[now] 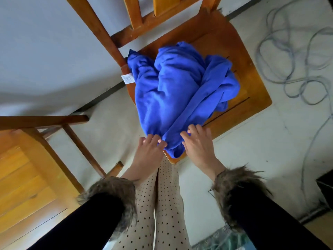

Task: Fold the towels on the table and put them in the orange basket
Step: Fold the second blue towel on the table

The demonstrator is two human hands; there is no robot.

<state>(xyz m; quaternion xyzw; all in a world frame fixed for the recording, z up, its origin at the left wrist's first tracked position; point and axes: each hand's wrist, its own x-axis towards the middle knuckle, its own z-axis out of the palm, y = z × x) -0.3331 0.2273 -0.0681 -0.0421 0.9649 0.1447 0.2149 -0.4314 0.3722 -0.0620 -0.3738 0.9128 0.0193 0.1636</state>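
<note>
A crumpled blue towel [173, 91] lies heaped on the seat of a wooden chair [252, 98], its near end hanging over the front corner. A white label [127, 78] sticks out at its left side. My left hand [150, 147] pinches the towel's near edge with curled fingers. My right hand [197, 141] rests on the same edge just to the right, fingers bent onto the cloth. No orange basket is in view.
A second wooden chair [27, 168] stands at the left. Grey cables [295, 69] lie looped on the pale floor at the right. A dark box [326, 186] sits at the right edge. My dotted legs [162, 204] stand below the chair corner.
</note>
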